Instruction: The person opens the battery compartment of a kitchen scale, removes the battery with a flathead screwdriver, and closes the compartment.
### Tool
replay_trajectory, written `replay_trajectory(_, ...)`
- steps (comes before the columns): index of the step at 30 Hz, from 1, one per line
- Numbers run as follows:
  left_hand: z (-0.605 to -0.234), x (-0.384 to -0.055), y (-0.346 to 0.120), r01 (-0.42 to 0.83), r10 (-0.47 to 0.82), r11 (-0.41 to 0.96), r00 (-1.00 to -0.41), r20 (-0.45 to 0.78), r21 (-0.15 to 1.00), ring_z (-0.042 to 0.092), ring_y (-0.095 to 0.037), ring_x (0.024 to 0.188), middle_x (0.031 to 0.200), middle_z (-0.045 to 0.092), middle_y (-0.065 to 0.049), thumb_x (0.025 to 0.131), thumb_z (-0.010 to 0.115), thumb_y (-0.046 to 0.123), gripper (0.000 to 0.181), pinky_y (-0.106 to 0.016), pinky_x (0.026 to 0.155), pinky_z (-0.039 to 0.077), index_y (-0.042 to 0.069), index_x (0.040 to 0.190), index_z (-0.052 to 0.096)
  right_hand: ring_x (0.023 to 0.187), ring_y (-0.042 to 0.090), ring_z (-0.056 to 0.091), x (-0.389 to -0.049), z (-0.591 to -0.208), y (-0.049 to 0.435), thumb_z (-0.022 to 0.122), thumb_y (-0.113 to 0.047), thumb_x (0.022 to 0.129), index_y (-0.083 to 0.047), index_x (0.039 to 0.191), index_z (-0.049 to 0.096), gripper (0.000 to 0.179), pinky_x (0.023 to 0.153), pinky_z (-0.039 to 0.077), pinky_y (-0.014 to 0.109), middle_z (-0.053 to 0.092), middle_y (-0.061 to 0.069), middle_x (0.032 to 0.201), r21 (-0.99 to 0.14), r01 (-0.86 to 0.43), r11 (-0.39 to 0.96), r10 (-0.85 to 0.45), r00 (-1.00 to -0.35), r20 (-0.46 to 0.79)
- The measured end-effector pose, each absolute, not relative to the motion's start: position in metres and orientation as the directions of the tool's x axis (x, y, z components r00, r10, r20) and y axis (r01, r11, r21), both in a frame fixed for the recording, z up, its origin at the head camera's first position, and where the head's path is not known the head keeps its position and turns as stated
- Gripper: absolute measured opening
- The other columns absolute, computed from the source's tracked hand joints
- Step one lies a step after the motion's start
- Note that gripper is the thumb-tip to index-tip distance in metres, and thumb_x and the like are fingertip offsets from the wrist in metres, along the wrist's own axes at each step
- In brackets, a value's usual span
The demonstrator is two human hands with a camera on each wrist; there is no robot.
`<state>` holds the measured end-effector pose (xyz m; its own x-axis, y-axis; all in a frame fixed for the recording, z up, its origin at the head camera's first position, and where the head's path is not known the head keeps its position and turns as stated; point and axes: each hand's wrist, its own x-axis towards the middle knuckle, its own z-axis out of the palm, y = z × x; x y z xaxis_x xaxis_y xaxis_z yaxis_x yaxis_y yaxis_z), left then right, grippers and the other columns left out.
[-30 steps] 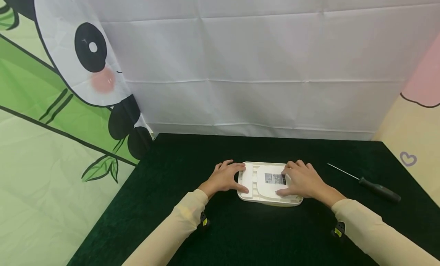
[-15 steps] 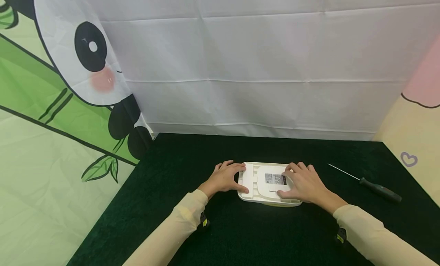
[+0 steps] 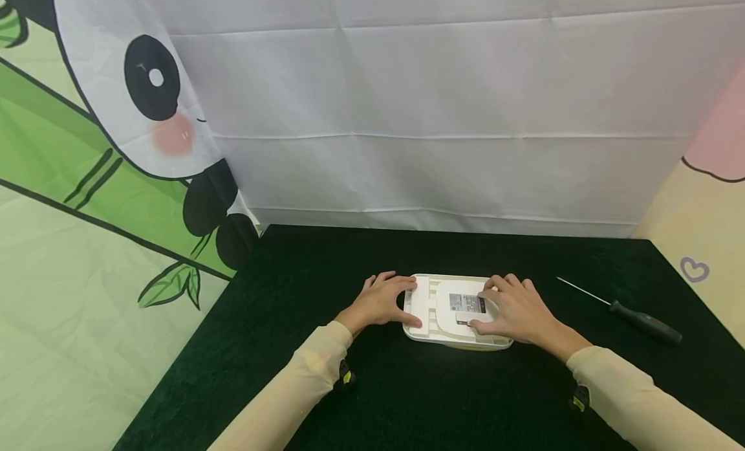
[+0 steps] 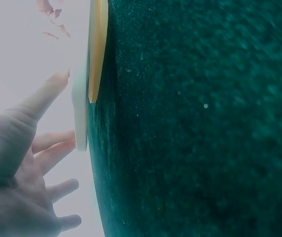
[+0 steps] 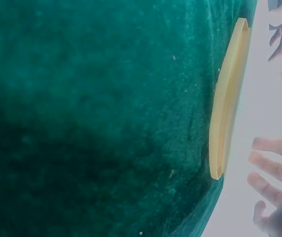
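Observation:
A white, flat, rectangular device (image 3: 443, 340) with rounded corners lies on the dark green cloth. Its upper side carries a raised panel (image 3: 445, 316) with a printed grey label (image 3: 463, 303). A yellow part (image 5: 224, 108) shows beneath it in the wrist views. My left hand (image 3: 381, 302) rests at its left end, thumb and fingers spread over the end strip. My right hand (image 3: 515, 308) lies over the right half, thumb and index fingertip on the panel. Close by that thumb tip a small pale rectangle (image 3: 464, 318) with a darker edge shows. The palm hides the device's right end.
A screwdriver (image 3: 643, 321) with a dark handle and thin metal shaft lies right of the device. The green cloth (image 3: 442, 406) covers the table. A white curtain (image 3: 431, 114) hangs behind its far edge, with printed panda fabric (image 3: 157, 101) on the left.
My right thumb has shifted slightly right over the panel, and the small pale rectangle beside it has come into view. My left hand and the device stay nearly in place.

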<state>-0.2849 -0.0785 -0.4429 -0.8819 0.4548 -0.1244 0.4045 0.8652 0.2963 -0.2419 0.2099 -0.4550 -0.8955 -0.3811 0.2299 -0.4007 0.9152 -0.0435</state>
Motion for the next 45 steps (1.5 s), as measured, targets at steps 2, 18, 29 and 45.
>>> replay_trajectory(2,-0.442,-0.284,-0.078,0.406,0.456,0.864,-0.881,-0.123,0.297,0.021,-0.028,0.148,0.155,0.039,0.010,0.072,0.076,0.065,0.087,-0.061,0.117,0.012,0.025,0.144,0.049,0.099,0.026,0.049,-0.240,-0.455,0.210,0.066,-0.071,0.073,-0.014,0.113,0.072,0.070,0.077,0.038,0.043,0.060,0.006,0.116,-0.048,-0.403,0.914,-0.384,-0.895,0.226)
replay_trajectory(18,-0.438,-0.282,-0.079,0.416,0.462,0.865,-0.878,-0.126,0.280,0.021,-0.027,0.148,0.155,0.039,0.009,0.072,0.075,0.065,0.086,-0.061,0.117,0.011,0.025,0.144,0.050,0.103,0.022,0.048,-0.226,-0.453,0.215,0.072,-0.058,0.079,-0.026,0.106,0.073,0.042,0.084,0.036,0.044,0.062,-0.003,0.110,-0.004,-0.553,0.833,-0.510,-0.772,0.380)
replay_trajectory(29,-0.440,-0.283,-0.080,0.418,0.462,0.868,-0.877,-0.129,0.269,0.022,-0.027,0.147,0.155,0.039,0.009,0.072,0.074,0.066,0.086,-0.062,0.117,0.011,0.025,0.144,0.049,0.092,0.019,0.053,-0.219,-0.453,0.208,0.079,-0.033,0.080,-0.024,0.085,0.078,0.010,0.083,0.039,0.043,0.067,-0.009,0.088,0.174,-0.718,0.674,-0.697,-0.540,0.472)
replay_trajectory(45,-0.442,-0.281,-0.080,0.413,0.457,0.870,-0.881,-0.126,0.271,0.023,-0.027,0.147,0.155,0.039,0.009,0.072,0.074,0.066,0.086,-0.061,0.118,0.011,0.026,0.144,0.049,0.095,0.024,0.057,-0.215,-0.459,0.210,0.075,-0.026,0.079,-0.022,0.088,0.071,0.010,0.085,0.043,0.049,0.065,-0.003,0.096,0.261,-0.760,0.595,-0.751,-0.410,0.518)
